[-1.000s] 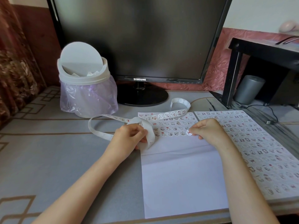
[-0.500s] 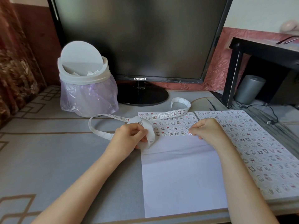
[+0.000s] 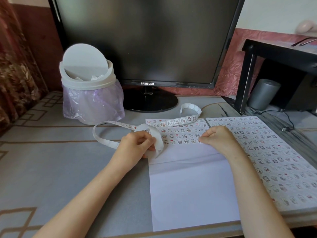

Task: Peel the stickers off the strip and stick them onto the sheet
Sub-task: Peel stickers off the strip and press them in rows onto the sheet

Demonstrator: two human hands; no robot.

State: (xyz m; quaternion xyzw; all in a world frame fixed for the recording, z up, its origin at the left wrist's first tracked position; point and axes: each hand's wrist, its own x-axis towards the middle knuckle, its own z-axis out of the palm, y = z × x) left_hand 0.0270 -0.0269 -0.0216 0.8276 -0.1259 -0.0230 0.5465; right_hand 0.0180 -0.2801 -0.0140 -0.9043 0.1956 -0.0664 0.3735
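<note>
Single wide-angle head view, forward and down onto the desk (image 3: 51, 169) (close above it), monitor (image 3: 145, 40) straight ahead.

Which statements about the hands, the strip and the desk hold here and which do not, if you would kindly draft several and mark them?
1. The left hand grips the sticker strip. True.
2. The right hand hangs well above the sheet. False: its curled fingers touch the sheet at the end of the lowest sticker row.
3. The near half of the sheet bears no stickers. True.
4. The monitor shows a lit image. False: its screen is dark.
5. The bin stands right of the monitor. False: it stands to its left.
</note>
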